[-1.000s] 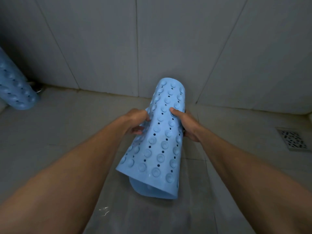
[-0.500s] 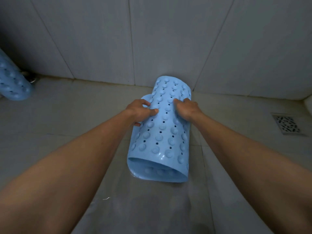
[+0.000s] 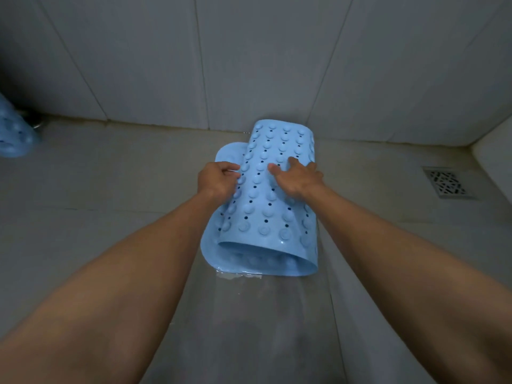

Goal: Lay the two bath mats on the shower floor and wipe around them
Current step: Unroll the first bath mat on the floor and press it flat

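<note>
A light blue rubber bath mat (image 3: 266,217), studded with suction cups and small holes, lies curled over itself on the wet shower floor (image 3: 110,206) near the back wall. Its lower layer touches the floor and its upper flap arches above. My left hand (image 3: 217,180) grips the flap's left edge with curled fingers. My right hand (image 3: 297,177) lies flat on top of the flap with fingers spread, pressing it. A second blue mat (image 3: 12,131), still rolled, leans in the far left corner, mostly cut off by the frame edge.
A metal floor drain grate (image 3: 446,182) sits at the right. Grey tiled walls (image 3: 249,56) close the back. A raised ledge (image 3: 496,159) runs along the right edge. Water glistens on the floor just in front of the mat.
The mat went from held up in the air to lying on the floor near the wall. My right hand changed from gripping the mat to pressing flat on it.
</note>
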Available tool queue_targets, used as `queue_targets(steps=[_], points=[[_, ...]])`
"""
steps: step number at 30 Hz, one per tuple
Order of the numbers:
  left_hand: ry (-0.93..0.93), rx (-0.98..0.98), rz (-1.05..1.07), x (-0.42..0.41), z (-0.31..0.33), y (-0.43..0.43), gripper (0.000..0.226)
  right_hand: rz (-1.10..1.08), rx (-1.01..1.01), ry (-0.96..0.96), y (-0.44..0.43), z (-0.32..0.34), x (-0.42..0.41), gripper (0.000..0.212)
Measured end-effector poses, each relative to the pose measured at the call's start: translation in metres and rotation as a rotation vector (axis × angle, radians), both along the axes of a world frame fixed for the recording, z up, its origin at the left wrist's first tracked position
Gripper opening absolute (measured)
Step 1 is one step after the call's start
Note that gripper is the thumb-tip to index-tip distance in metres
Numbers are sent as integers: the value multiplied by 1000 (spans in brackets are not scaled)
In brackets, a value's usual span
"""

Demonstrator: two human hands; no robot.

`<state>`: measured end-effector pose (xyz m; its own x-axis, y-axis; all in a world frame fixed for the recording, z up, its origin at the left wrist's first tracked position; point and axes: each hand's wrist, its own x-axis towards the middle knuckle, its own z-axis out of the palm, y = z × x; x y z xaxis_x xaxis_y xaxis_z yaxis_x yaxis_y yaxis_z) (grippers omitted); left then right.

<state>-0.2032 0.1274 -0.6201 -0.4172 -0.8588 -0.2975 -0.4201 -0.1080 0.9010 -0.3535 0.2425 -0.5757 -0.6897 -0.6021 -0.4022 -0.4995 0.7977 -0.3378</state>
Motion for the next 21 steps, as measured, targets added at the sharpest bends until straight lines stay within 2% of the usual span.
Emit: queue_targets(steps=[2,4,6,10,12,13,15,18,21], points=[[40,56,37,4,-1,7,30,21,85,8,6,-4,7,120],[61,83,42,7,-2,11,23,52,123,26,13,-8,12,133],[38,35,21,9,-3,11,18,37,83,16,17,-11,14,126],[-17,48,-131,8,-2,18,23,81,33,70,23,-17,21,88],[0,69,-142,7,-1,24,23,97,32,113,26,-18,26,78],[21,75,-141,6,0,26,20,89,31,120,27,-19,27,82],[76,128,-125,5,6,30,16,59,41,107,31,-19,30,102],[136,193,-59,1,6,32,21,32,67,108,37,-20,29,125],[-19,-55,-22,-1,-14,34,27,20,52,78,43,-21,22,120]])
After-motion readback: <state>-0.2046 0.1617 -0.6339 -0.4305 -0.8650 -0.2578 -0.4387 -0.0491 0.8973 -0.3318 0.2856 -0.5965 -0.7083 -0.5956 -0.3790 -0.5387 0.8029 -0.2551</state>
